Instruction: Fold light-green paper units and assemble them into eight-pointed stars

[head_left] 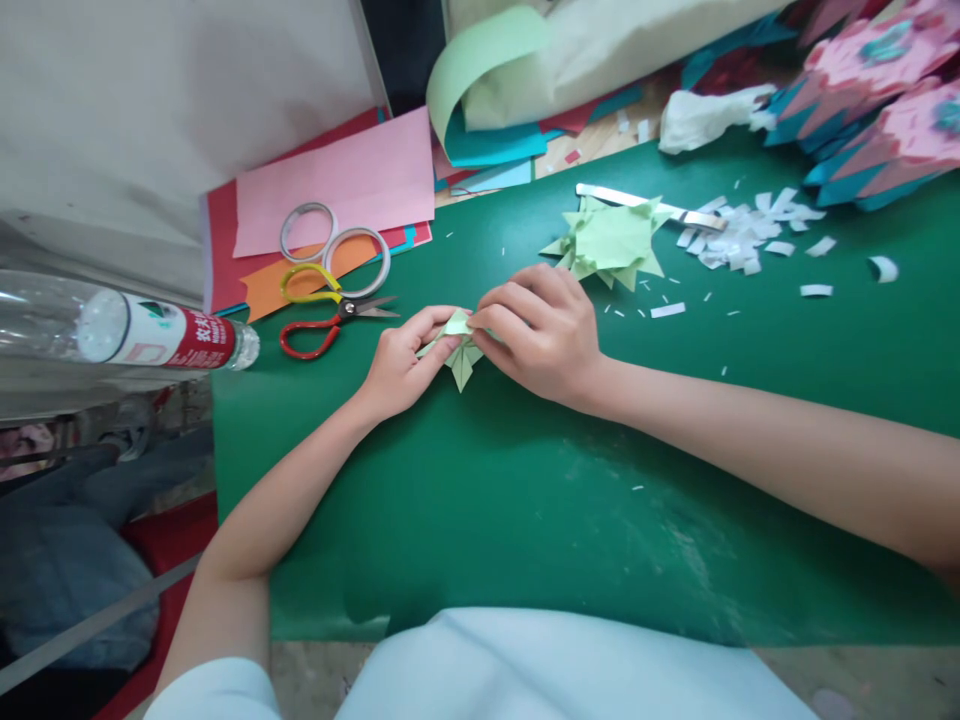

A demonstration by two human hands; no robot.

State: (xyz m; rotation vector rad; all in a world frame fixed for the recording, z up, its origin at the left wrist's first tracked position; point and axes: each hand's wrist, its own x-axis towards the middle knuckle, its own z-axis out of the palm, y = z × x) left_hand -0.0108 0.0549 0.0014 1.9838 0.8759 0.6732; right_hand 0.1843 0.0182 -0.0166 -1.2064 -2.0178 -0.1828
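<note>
A small pale green folded paper piece (pixel 463 365) with pointed tips is between my hands over the green table. My left hand (pixel 405 360) pinches it from the left, thumb on top. From the right, my right hand (pixel 544 335) has its thumb and fingertips closed at the piece's upper right edge; the fingers partly hide that edge. Beyond my right hand lies a pile of similar light green pointed folded papers (pixel 611 240). A pair of scissors (pixel 345 308) with one yellow and one red handle rests left of my left hand, blades parted.
Two tape rolls (pixel 358 262) lie on pink paper (pixel 337 180) and orange paper. A plastic bottle (pixel 172 332) lies at the left edge. White paper scraps (pixel 739 235), a metal strip (pixel 600 193), crumpled tissue (pixel 709 115) and pink-blue paper flowers (pixel 870 110) are at the back right of the table (pixel 525 530).
</note>
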